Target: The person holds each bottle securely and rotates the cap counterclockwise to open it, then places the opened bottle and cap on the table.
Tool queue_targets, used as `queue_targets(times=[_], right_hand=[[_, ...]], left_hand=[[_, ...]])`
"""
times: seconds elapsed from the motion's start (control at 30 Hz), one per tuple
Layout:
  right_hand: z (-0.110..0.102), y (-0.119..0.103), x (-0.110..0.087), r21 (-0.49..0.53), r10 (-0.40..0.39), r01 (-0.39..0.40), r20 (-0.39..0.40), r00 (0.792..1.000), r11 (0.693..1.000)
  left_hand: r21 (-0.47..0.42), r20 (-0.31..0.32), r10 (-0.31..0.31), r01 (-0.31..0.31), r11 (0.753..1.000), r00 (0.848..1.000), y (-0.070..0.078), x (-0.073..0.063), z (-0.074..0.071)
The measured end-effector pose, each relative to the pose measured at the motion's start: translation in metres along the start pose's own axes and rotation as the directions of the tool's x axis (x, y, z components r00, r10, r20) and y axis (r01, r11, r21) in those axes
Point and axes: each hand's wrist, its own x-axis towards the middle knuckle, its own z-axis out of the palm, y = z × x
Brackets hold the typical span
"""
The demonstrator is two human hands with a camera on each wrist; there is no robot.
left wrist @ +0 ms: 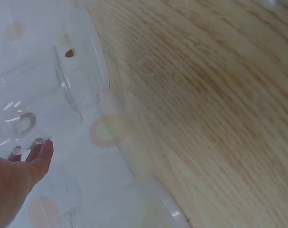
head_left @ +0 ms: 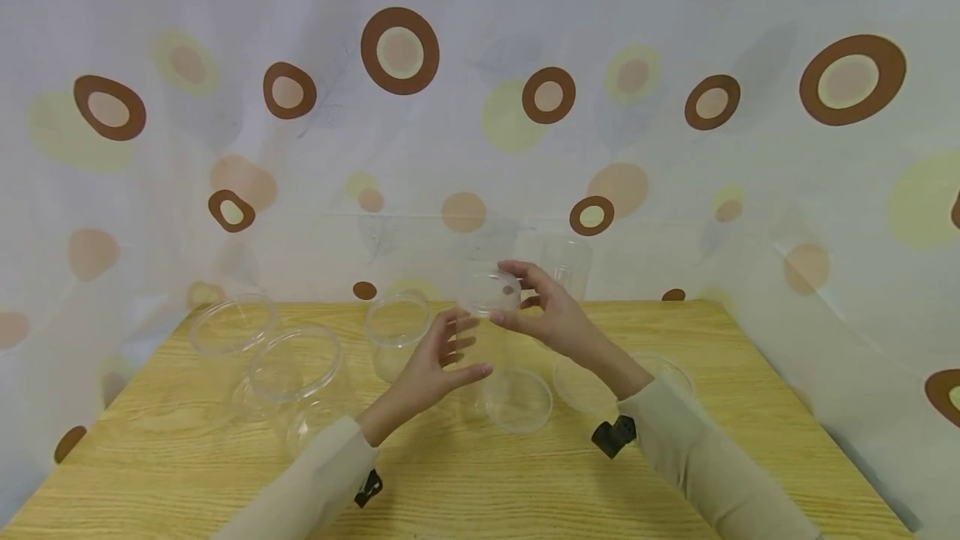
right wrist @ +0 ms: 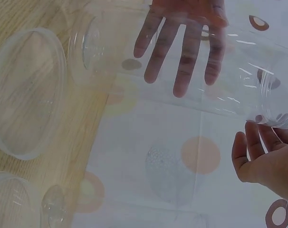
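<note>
Right hand pinches the jar; its long axis drops below that grip, wide-spread left hand nearer the base.

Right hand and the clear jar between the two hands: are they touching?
Touching. The right wrist view shows fingertips of the right hand against the clear jar at its rim; in the head view, thumb and fingers grip its top.

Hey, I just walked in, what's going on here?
A person's right hand holds the top of a tall clear jar, while their left hand is at its side; whether it touches is unclear. A round clear lid-like disc lies on the wooden table, with more clear containers to the left.
</note>
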Motion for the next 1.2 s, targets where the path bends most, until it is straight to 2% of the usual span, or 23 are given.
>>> queue_targets(times=[0.2, 0.33, 0.43, 0.7, 0.93, 1.2], right_hand=[[0.005, -0.001, 0.000, -0.034, -0.013, 0.013, -0.023, 1.000, 0.999], [0.006, -0.003, 0.000, -0.036, -0.027, 0.027, -0.016, 1.000, 0.999], [0.007, -0.003, 0.000, -0.021, -0.030, 0.030, -0.003, 1.000, 0.999], [0.008, -0.004, -0.001, 0.054, -0.027, 0.026, 0.017, 0.999, 0.998], [0.008, 0.000, -0.001, 0.131, -0.065, 0.063, 0.018, 0.998, 0.989], [0.007, 0.006, 0.000, 0.156, -0.121, 0.112, 0.043, 0.992, 0.981]], left_hand=[[-0.012, 0.006, 0.055, -0.055, 0.998, 0.998, -0.022, 0.002, -0.002], [-0.010, 0.018, 0.086, -0.086, 0.996, 0.996, -0.026, 0.002, -0.004], [-0.006, 0.036, 0.097, -0.097, 0.995, 0.995, -0.022, 0.001, -0.006], [0.014, 0.053, 0.095, -0.096, 0.995, 0.994, 0.004, -0.010, -0.008], [0.014, 0.066, 0.100, -0.101, 0.995, 0.993, 0.005, -0.009, -0.011], [0.012, 0.074, 0.073, -0.074, 0.997, 0.995, 0.005, -0.009, -0.010]])
